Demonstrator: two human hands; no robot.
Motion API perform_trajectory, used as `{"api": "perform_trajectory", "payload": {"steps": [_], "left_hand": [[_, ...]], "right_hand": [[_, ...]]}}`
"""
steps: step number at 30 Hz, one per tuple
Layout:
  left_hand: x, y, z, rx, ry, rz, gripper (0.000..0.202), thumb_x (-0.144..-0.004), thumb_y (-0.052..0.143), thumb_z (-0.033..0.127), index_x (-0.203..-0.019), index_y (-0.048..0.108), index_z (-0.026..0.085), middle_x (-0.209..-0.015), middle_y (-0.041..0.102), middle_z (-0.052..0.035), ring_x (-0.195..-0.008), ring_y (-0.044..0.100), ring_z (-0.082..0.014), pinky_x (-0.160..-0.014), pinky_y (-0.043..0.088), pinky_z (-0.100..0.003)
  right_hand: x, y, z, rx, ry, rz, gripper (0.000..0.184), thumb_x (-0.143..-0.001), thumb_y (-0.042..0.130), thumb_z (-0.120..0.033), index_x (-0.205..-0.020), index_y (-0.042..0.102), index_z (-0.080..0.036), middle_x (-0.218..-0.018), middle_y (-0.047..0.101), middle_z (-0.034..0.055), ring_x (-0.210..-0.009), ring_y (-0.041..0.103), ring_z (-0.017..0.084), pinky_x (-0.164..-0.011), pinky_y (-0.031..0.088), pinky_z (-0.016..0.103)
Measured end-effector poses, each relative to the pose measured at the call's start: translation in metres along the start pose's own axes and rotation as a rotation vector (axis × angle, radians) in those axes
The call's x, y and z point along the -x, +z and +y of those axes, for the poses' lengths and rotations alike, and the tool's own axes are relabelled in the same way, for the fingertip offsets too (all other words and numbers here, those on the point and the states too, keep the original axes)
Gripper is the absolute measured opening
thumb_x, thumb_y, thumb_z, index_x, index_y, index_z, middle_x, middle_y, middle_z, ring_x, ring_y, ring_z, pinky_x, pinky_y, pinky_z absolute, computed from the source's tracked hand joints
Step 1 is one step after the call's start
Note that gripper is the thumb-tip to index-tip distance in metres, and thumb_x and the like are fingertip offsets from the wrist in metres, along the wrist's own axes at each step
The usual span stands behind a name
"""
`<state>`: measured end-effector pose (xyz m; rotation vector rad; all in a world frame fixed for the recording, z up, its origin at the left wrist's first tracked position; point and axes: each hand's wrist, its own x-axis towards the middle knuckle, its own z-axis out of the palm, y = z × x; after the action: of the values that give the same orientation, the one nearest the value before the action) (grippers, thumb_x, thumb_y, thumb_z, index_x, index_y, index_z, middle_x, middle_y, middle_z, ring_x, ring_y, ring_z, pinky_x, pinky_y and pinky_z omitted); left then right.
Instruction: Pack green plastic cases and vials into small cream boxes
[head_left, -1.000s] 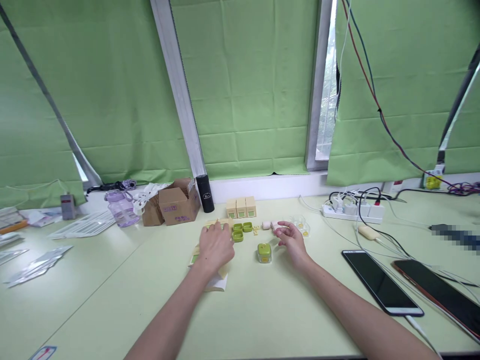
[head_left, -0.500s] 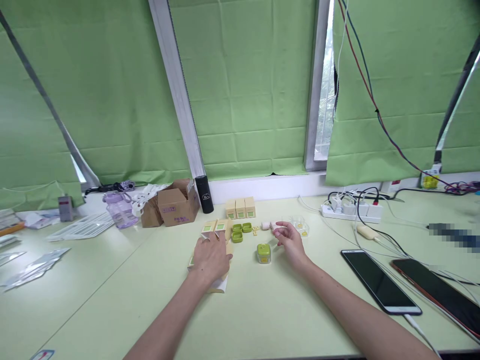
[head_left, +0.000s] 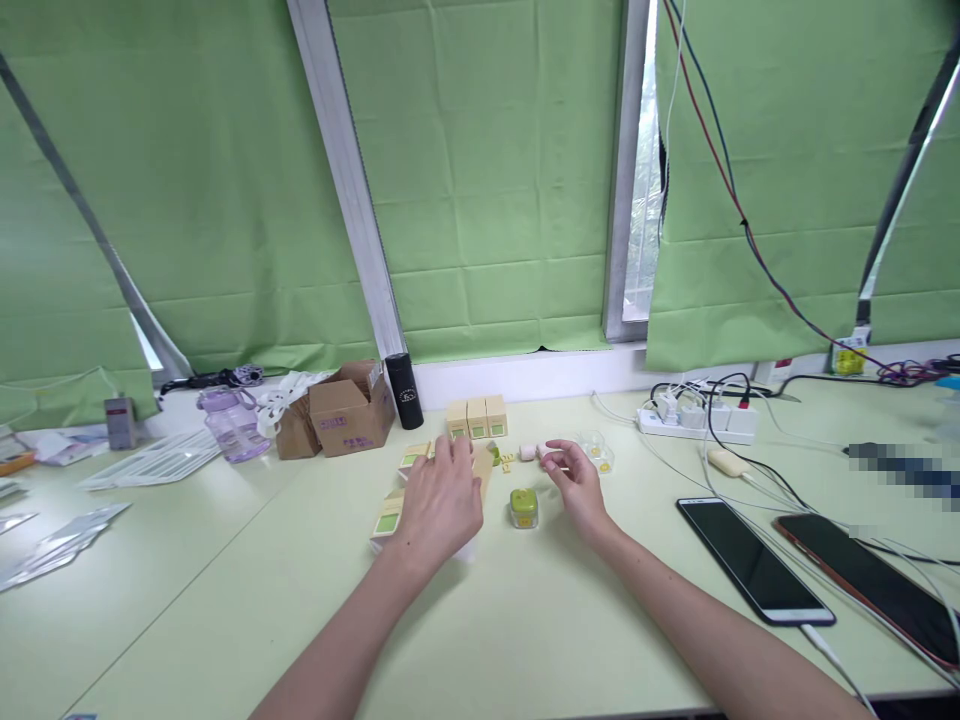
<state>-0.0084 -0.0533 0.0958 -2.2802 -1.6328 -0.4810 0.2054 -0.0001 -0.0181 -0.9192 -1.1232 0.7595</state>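
Note:
My left hand (head_left: pixel 442 500) is closed around a small cream cardboard box, whose tan side (head_left: pixel 483 466) shows past the fingers; most of it is hidden under the palm. Left of it lie more cream boxes with green windows (head_left: pixel 388 522). My right hand (head_left: pixel 579 487) hovers with fingers loosely bent and apart, beside small pale pink cylinders (head_left: pixel 527 452). Between the hands stands a small clear cube container with a green lid (head_left: pixel 524 507). Behind it are small yellow pieces (head_left: pixel 506 462) and a partly covered green tray (head_left: pixel 493 453).
Three cream boxes (head_left: pixel 477 417) stand in a row at the back. Clear round containers (head_left: pixel 596 450) sit behind my right hand. Right are a phone (head_left: pixel 754 560), cables and a power strip (head_left: pixel 697 424). Left are a brown carton (head_left: pixel 351 410), black bottle (head_left: pixel 405 390) and purple jug (head_left: pixel 234 425).
My left hand has shifted right, bringing the cream box along and covering most of the green trays. My right hand stays nearly in place; the camera view has moved slightly.

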Motion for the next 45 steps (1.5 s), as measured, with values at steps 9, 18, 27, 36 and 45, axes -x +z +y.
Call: {"api": "perform_trajectory", "payload": {"steps": [9, 18, 27, 36, 45], "left_hand": [[-0.028, 0.042, 0.022, 0.230, 0.161, 0.375, 0.031, -0.097, 0.049, 0.017, -0.128, 0.045, 0.018, -0.131, 0.052, -0.0195, -0.130, 0.051, -0.0352, -0.101, 0.042, -0.050], [-0.011, 0.075, 0.038, 0.338, 0.295, 0.429, 0.035, -0.093, 0.049, 0.011, -0.127, 0.047, 0.022, -0.134, 0.054, -0.0190, -0.133, 0.052, -0.0338, -0.109, 0.041, -0.054], [-0.006, 0.073, 0.020, 0.595, 0.323, 0.477, 0.042, -0.097, 0.054, 0.018, -0.136, 0.040, 0.026, -0.141, 0.048, -0.0169, -0.140, 0.045, -0.0301, -0.115, 0.043, -0.052], [-0.010, 0.079, 0.000, 0.683, 0.247, 0.354, 0.054, -0.095, 0.062, 0.023, -0.144, 0.043, 0.030, -0.151, 0.039, -0.0144, -0.146, 0.039, -0.0316, -0.121, 0.038, -0.054], [-0.007, 0.099, -0.002, 0.579, 0.403, 0.643, 0.047, -0.085, 0.066, 0.008, -0.124, 0.050, 0.028, -0.137, 0.045, -0.0142, -0.133, 0.047, -0.0317, -0.105, 0.048, -0.055]], "right_hand": [[0.018, 0.013, -0.026, 0.043, -0.080, -0.243, 0.046, -0.092, 0.069, -0.054, -0.132, 0.065, -0.030, -0.128, 0.075, 0.0096, -0.125, 0.066, 0.030, -0.104, 0.046, 0.045], [0.017, 0.017, -0.020, -0.046, -0.053, -0.201, 0.046, -0.086, 0.071, -0.066, -0.108, 0.071, -0.026, -0.103, 0.077, 0.0089, -0.098, 0.068, 0.029, -0.091, 0.054, 0.042], [0.008, 0.009, -0.014, 0.009, -0.021, -0.012, 0.043, -0.076, 0.081, -0.060, -0.096, 0.067, -0.025, -0.093, 0.073, 0.0080, -0.093, 0.064, 0.030, -0.086, 0.052, 0.043], [0.022, 0.004, -0.036, 0.284, -0.461, -0.234, 0.054, -0.090, 0.060, -0.022, -0.142, 0.058, -0.035, -0.148, 0.060, 0.0063, -0.137, 0.053, 0.033, -0.116, 0.041, 0.053], [0.014, 0.001, -0.008, 0.441, -0.476, -0.099, 0.067, -0.084, 0.056, -0.014, -0.148, 0.042, -0.028, -0.146, 0.052, 0.0134, -0.134, 0.050, 0.033, -0.102, 0.051, 0.054]]}}
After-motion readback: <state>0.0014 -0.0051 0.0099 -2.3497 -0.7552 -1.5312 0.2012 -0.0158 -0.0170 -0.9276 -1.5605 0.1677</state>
